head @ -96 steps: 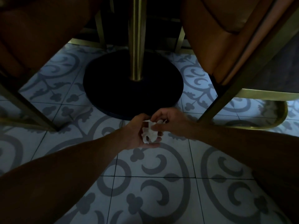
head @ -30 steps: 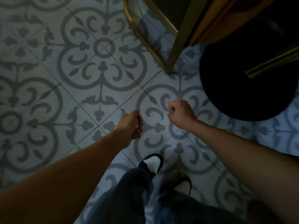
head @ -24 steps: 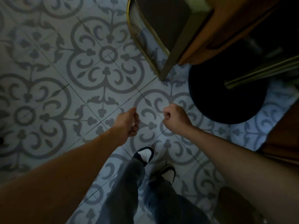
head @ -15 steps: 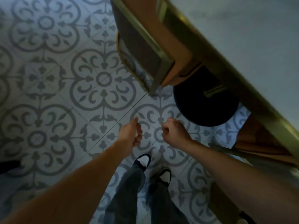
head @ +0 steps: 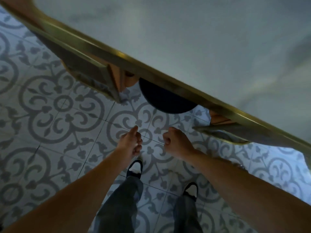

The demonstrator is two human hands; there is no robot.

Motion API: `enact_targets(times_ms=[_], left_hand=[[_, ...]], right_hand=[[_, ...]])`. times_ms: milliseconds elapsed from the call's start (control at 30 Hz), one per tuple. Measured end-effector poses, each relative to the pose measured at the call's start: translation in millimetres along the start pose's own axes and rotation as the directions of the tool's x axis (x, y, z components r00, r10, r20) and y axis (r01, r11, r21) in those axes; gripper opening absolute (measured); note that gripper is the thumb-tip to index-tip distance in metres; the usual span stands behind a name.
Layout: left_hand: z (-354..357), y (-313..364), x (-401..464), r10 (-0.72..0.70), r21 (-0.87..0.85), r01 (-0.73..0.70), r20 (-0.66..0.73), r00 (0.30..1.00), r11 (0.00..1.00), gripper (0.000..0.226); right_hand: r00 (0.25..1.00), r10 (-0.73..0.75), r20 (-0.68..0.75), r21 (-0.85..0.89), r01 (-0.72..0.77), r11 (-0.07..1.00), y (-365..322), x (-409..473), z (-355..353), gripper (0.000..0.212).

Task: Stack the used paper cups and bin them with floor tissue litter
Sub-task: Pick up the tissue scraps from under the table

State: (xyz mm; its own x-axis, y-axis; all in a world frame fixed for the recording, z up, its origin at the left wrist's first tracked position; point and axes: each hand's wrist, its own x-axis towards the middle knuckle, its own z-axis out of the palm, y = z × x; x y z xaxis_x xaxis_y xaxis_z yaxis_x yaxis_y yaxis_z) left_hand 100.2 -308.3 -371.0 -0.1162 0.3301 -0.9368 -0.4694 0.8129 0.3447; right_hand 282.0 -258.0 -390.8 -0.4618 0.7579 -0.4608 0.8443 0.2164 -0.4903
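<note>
Both fists curled shut over the tiled floor point(head: 50, 106): left hand point(head: 130, 143) at 7 o'clock of centre, right hand point(head: 176, 142) at 5. Can't tell whether either holds tissue; no cups or bin in view. Risk: tabletop point(head: 202, 39) edge from 10 to 4 is close, so knuckles could clip it and drop any loosely held wad.

Dim, bluish light; the table top point(head: 202, 39) is smeared by motion blur, with wide-angle bending at the edges.

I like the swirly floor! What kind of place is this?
Probably a cafe or restaurant. There is a pale table with a gold rim on a round black pedestal base, tan padded chairs tucked beneath, and a patterned tile floor.
</note>
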Motion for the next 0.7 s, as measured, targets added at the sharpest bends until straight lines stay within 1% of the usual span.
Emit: enact_targets(times_ms=[167, 300, 433, 567, 633, 700], left_hand=[[53.6, -23.3, -3.5, -0.007, 0.100, 0.004, 0.035, 0.999, 0.995, 0.045], [112.3, -51.8, -6.6, -0.021, 0.184, 0.009, 0.062, 0.998, 0.983, 0.047], [184.2, -91.0, -11.1, -0.035, 0.317, -0.002, 0.113, 0.993, 0.948, 0.050], [262.7, -137.0, -21.6, -0.086, 0.441, 0.011, 0.149, 0.985, 0.897, 0.051], [299.6, -159.7, -29.4, -0.095, 0.494, 0.000, 0.168, 0.981, 0.870, 0.050], [335.2, -183.8, -36.6, -0.108, 0.553, -0.014, 0.187, 0.976, 0.833, 0.050]], right_hand=[[0.999, 0.043, -0.030, 0.039, -0.042, 0.998, 65.2, -45.2, -5.7, 0.054], [0.992, 0.099, -0.081, 0.071, -0.093, 0.993, 121.1, -90.1, -13.9, 0.044], [0.965, 0.217, -0.147, 0.120, -0.200, 0.972, 180.7, -145.6, -22.3, 0.051], [0.913, 0.382, -0.142, 0.217, -0.348, 0.912, 240.0, -204.0, -28.9, 0.053], [0.873, 0.467, -0.141, 0.281, -0.417, 0.865, 268.0, -232.4, -27.9, 0.043], [0.801, 0.577, -0.157, 0.395, -0.485, 0.780, 294.6, -260.2, -24.4, 0.023]])
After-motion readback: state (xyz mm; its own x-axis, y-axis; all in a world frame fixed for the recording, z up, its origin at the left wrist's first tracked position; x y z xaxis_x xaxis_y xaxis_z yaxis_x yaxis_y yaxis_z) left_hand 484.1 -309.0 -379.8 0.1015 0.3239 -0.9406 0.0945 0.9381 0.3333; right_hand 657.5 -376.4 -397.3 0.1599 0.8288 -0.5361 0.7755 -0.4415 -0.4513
